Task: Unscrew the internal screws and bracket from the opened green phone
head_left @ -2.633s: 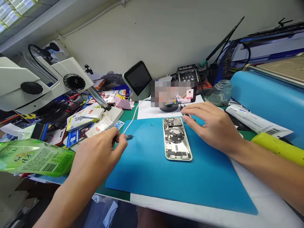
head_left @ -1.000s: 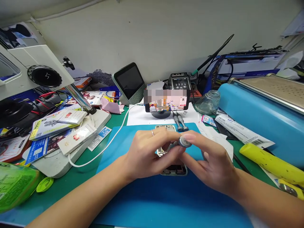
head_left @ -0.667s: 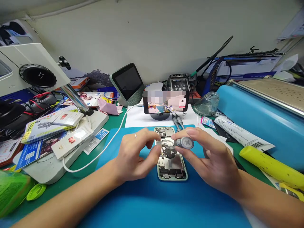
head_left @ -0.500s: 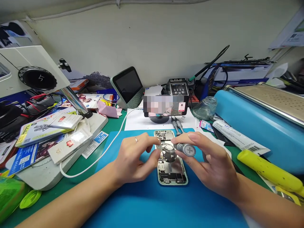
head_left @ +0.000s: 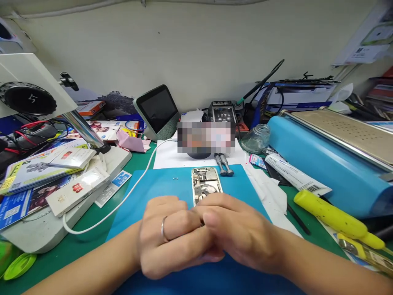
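An opened phone (head_left: 205,184), its circuit boards showing, lies lengthwise on a blue mat (head_left: 147,188). Both my hands are bunched together over its near end and hide that part. My left hand (head_left: 166,241), with a ring on one finger, is curled closed. My right hand (head_left: 242,233) is pressed against it with its fingers folded in. Whatever the fingers hold is hidden. Two grey screwdrivers (head_left: 223,164) lie at the mat's far edge, just right of the phone. A few tiny screws (head_left: 176,178) rest on the mat left of the phone.
A microscope base (head_left: 39,221) piled with cards stands at left, and a white cable (head_left: 123,200) runs across the mat's corner. Behind are a small screen (head_left: 156,108), a soldering station (head_left: 221,111) and a glass jar (head_left: 256,139). A yellow tube (head_left: 331,213) and a blue machine (head_left: 322,155) are at right.
My hands have drawn back toward me and closed together over the phone's near end. The grey-capped screwdriver seen in my right hand half a second ago is now out of sight.
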Demonstrator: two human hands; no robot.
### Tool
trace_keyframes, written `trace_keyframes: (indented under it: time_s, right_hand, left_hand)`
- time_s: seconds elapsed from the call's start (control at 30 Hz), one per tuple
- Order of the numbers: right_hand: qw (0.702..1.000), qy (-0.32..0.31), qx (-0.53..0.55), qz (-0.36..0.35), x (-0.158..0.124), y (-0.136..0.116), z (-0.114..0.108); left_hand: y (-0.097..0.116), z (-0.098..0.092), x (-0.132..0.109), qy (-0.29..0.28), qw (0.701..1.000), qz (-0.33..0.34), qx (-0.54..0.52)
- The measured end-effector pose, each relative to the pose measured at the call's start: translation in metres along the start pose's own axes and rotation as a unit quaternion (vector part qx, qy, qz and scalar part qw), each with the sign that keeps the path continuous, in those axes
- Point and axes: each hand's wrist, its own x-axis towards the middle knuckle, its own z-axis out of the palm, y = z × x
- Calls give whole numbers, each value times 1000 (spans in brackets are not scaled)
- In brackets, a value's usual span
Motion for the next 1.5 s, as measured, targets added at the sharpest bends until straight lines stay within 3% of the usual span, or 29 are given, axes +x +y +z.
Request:
trace_keyframes:
  time_s: [0.07, 0.13, 0.23, 0.37, 0.47, 0.53, 0.6, 0.77, 0.97, 1.27, 1.5]
  right_hand:
    - [1000, 9, -14, -4, 1, -1, -3]
    - [999, 17, -30, -4, 0, 0, -6]
    - [999, 26, -36, 3, -3, 4, -9]
    - [998, 33, -56, 10, -4, 10, -10]
    - [993, 32, -105, 37, -3, 17, -17]
    - [977, 32, -190, 93, -5, 26, -26]
    - [955, 0, -253, 155, -8, 39, -33]
    - [935, -93, -265, 217, -17, 61, -42]
    - [926, -136, -257, 242, -19, 63, -41]
    - [931, -164, -222, 240, -26, 72, -42]
    - [932, -153, -210, 252, -20, 67, -42]
  left_hand:
    - [0, -7, 0, 2, 999, 42, 11]
    - [-1, -9, -1, -18, 999, 40, 16]
    - [-1, -6, -1, -39, 997, -19, -63]
    - [-2, -2, -2, -78, 971, -123, -190]
    - [-11, -8, -7, -21, 981, -133, -140]
    - [-24, -13, -13, 17, 989, -132, -57]
    - [-39, -17, -20, 18, 988, -150, 15]
    - [-64, -15, -31, -45, 971, -225, 65]
    - [-67, -13, -32, -137, 936, -310, 96]
    - [-72, -13, -26, -277, 862, -398, 145]
    - [-70, -16, -22, -310, 840, -417, 154]
